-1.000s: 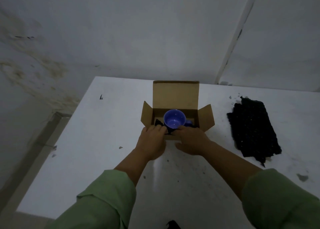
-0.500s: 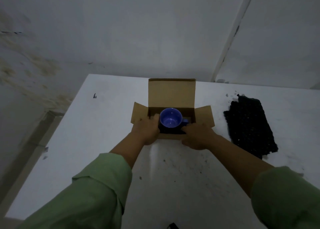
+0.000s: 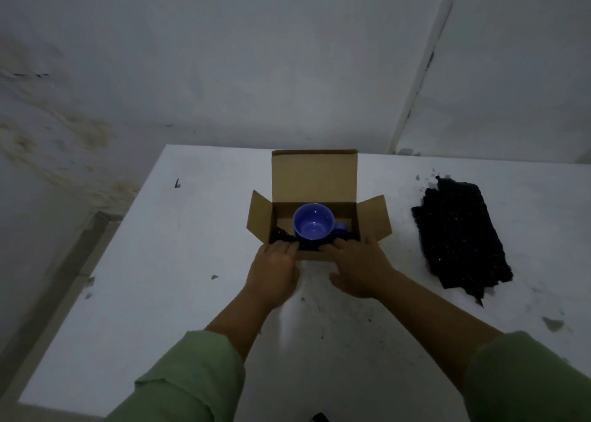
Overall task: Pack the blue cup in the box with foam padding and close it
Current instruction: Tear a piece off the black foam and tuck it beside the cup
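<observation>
Cup: blue cup sat upright in open box on black foam.
Left hand: fingers flat on near box edge, grasping nothing.
Right hand: same.
Spare foam: on tabletop, 3 o'clock of box.

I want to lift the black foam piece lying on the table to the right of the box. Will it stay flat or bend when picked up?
The black foam piece would probably bend and sag: it lies thin and flat, with ragged edges. It likely weighs little. Crumbs on the white table around it suggest that it may shed bits when handled.
</observation>
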